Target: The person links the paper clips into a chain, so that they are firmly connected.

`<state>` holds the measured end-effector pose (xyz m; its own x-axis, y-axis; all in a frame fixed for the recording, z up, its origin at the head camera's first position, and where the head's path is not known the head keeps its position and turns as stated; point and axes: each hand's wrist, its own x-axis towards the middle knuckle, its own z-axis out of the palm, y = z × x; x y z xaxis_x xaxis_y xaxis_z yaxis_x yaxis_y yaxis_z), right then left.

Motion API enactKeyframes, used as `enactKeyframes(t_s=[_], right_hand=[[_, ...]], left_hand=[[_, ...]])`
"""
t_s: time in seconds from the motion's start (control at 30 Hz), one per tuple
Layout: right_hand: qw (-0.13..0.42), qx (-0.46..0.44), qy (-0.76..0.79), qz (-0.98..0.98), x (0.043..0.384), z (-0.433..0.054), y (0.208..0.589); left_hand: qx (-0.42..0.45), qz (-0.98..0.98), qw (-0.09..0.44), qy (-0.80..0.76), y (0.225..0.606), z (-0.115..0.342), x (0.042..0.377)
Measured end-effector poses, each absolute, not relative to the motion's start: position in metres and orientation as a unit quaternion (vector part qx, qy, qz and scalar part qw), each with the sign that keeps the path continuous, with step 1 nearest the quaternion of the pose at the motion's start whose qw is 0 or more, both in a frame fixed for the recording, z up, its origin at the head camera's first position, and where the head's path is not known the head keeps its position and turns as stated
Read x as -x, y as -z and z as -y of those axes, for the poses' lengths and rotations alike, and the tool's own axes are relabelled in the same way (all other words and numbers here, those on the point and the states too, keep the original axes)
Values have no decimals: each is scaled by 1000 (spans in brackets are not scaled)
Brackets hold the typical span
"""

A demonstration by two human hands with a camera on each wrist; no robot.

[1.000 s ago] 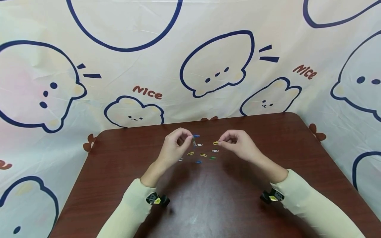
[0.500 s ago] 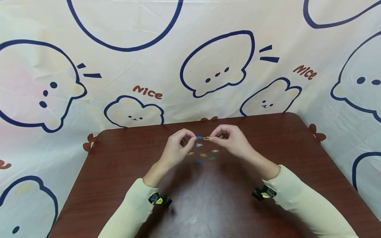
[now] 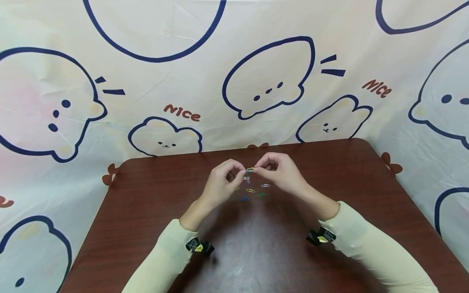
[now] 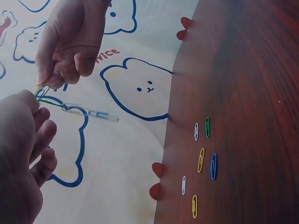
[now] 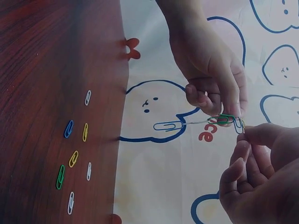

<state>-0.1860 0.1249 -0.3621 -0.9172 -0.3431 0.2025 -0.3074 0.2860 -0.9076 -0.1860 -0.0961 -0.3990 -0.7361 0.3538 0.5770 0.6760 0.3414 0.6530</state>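
Note:
My left hand [image 3: 221, 181] pinches a blue paperclip [image 5: 238, 126] between thumb and forefinger, above the table's far part. From that clip trails a short chain: a green paperclip [image 5: 219, 119], a white paperclip [image 5: 196, 122] and, at the free end, another blue paperclip [image 5: 164, 126]. My right hand [image 3: 282, 173] pinches a yellow paperclip [image 5: 244, 124] right at the held blue one. The fingertips of both hands nearly meet, and they hide part of the yellow clip. Whether the yellow and blue clips are hooked together I cannot tell.
Several loose paperclips lie spread on the brown table [image 3: 253, 244] below the hands, among them a green one [image 4: 208, 127], a blue one [image 4: 214, 166] and a yellow one [image 4: 195, 206]. A cloth with cartoon prints [image 3: 205, 81] hangs behind the table's far edge.
My right hand has moved left and slightly up, bringing the yellow paperclip to the blue one. My left hand has shifted a little right with the chain. The loose clips stay put.

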Motion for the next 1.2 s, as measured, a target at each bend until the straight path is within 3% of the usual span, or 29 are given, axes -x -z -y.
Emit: enactKeyframes(t_s=[1.2], right_hand=[[-3,187,534,-825,185,-133,364]], left_hand=[[325,798,206,464,400,99,186]])
